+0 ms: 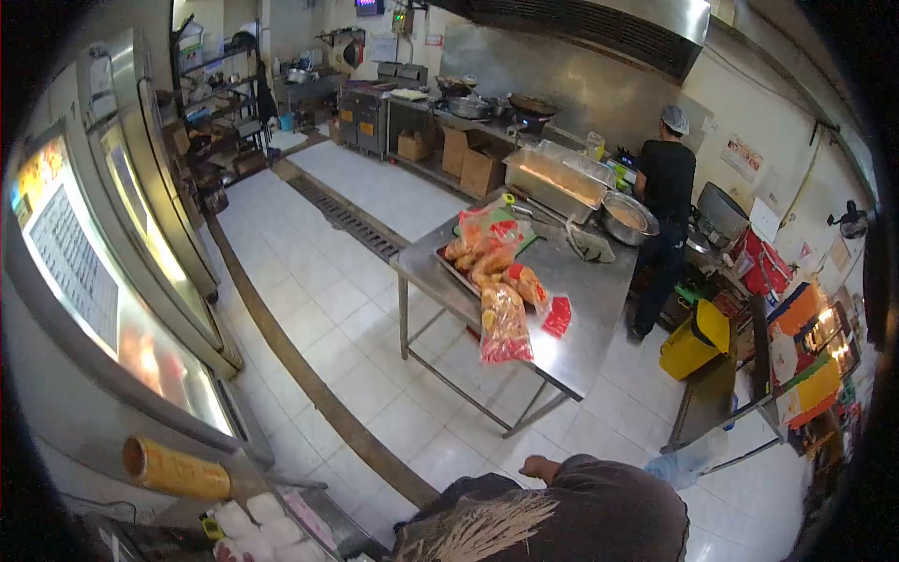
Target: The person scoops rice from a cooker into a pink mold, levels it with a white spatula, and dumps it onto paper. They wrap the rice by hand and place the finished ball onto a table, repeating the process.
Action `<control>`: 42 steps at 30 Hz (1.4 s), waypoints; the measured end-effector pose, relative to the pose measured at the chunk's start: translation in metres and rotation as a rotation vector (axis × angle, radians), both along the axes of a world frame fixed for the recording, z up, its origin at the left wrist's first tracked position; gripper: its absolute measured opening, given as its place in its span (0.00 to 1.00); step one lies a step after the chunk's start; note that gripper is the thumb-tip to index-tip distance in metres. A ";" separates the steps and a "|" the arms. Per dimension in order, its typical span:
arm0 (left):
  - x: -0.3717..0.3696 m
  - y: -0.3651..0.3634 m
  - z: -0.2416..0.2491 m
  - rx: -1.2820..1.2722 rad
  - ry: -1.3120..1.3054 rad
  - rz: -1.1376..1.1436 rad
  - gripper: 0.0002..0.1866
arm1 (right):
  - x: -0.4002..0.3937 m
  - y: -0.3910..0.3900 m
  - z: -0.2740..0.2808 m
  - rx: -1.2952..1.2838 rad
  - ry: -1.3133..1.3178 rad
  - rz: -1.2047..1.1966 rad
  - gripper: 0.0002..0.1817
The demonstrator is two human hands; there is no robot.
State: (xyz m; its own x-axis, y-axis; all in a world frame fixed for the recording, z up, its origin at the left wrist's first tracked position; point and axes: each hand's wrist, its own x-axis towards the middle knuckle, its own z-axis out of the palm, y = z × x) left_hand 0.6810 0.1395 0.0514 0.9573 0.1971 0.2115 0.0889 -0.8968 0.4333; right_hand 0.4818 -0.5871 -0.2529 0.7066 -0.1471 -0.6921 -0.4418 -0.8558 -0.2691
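At the bottom, part of my right hand (540, 467) shows beyond a dark sleeve, low above the tiled floor. It is small and partly hidden, so its fingers cannot be made out. My left hand is out of view. Ahead of me stands a steel table (431, 272). On it several plastic bags of raw-looking meat (506, 323) lie on and around a tray, one hanging near the table's front edge. Beside them is a red packet (557, 317). My right hand is apart from all of these.
A large steel pan (557, 183) and a round bowl (626, 220) stand at the table's far end. Behind it, a co-worker (667, 178) faces the counter. A yellow bin (696, 339) stands right; lit fridges (80, 253) line the left. A drain grate (337, 206) crosses the floor.
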 end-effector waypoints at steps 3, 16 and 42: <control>0.059 -0.088 0.006 -0.100 0.089 -0.207 0.25 | 0.030 -0.009 -0.045 0.089 0.100 -0.137 0.21; 0.286 -0.335 -0.180 -0.462 1.049 -0.474 0.24 | 0.209 -0.091 -0.039 0.370 -0.325 -0.665 0.23; 0.560 -0.545 -0.299 -0.865 1.111 -0.606 0.05 | 0.040 0.166 0.006 0.207 -0.040 -1.635 0.31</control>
